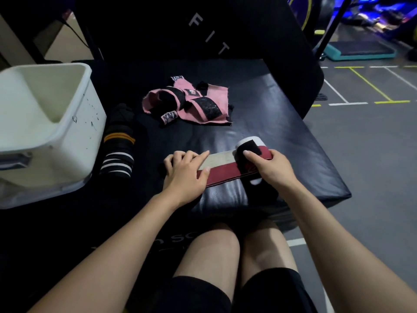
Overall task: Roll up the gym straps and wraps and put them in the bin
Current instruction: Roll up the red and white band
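We have the red and white wrap (225, 169) stretched flat across the near part of the black padded surface (293, 136), and the rolling has only begun. Our left hand (185, 171) lies on the wrap's left end with fingers mostly straight, pinning it down rather than gripping it. Our right hand (269, 164) curls round the small roll forming at the right end, the thumb pressing on a black fastening patch (250, 147) on top of that roll. Most of the wrap's length is unrolled between the two hands.

As far as we can see, nothing is finished. The white bin (74, 123) stands at the left edge of the surface, and the part of its inside that shows holds no wraps. A dark wrap with orange and white stripes (118, 141) lies loose just beside the bin. Further off, near the middle of the surface, a pink and black pair of wraps (191, 101) sits in an untidy heap. We judge the task to be at an early stage: this roll must be completed and dropped in, then the other two pieces.
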